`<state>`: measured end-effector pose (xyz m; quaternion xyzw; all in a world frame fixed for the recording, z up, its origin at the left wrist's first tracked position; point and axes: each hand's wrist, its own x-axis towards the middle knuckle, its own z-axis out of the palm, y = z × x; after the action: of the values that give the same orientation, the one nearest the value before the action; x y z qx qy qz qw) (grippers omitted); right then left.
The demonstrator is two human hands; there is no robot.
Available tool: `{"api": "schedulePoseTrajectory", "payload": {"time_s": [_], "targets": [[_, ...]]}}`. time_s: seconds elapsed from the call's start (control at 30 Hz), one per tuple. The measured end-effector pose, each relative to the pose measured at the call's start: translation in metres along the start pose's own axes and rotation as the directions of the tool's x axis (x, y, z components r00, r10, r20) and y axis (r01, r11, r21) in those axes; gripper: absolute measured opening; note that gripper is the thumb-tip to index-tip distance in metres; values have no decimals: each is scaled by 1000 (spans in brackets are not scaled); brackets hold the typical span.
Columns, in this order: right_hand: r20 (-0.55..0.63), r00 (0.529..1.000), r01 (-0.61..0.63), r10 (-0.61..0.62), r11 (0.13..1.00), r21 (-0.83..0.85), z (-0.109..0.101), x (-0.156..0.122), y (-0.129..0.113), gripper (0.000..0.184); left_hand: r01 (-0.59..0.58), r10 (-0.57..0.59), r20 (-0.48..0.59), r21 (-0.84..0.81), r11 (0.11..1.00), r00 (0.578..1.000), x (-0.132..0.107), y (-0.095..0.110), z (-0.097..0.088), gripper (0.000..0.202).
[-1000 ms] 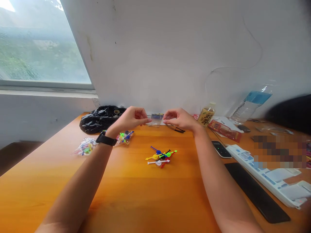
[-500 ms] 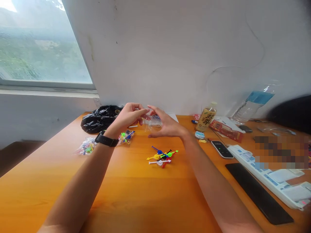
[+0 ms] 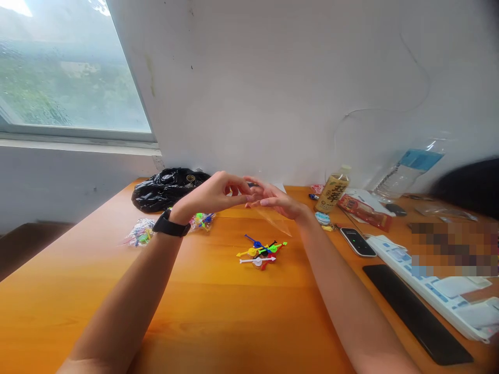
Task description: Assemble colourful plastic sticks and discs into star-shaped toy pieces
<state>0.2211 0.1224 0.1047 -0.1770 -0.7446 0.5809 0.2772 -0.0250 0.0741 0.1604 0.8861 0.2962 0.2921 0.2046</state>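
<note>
Ease the clear plastic bag gently between your left hand and right hand, fingers narrow, exact grip unclear.

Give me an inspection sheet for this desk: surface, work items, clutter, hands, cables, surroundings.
Surface: wooden table, glossy, with light reflecting off it.
Work items: pile of plastic spinner arrows in blue, yellow, black, green, red and white; clear plastic bag at the fingertips; filled clear packets beside the left wrist.
Clutter: black plastic bag far left; bottle, white power strip and flat black slab on the right.
Hands: left hand and right hand meet above the table; which grips the bag is unclear.
Cables: thin pale cable along the wall.
Surroundings: white wall; window at left.
</note>
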Motion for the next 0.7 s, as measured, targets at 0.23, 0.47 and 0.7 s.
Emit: {"api": "schedulePoseTrajectory", "payload": {"time_s": [0.23,0.47,0.7], "targets": [[-233,966,85,-112,989,-125,-2,-1,-10,76,45,-45,-55,4,999,997,-3,-2,-3,28],[-427,838,234,-341,930,-283,5,-11,-54,41,31,-30,-12,103,994,999,-2,-1,-4,23],[-191,949,-314,251,698,-644,-19,-17,-16,25,88,-79,-52,204,975,996,-6,-11,-10,18]]}}
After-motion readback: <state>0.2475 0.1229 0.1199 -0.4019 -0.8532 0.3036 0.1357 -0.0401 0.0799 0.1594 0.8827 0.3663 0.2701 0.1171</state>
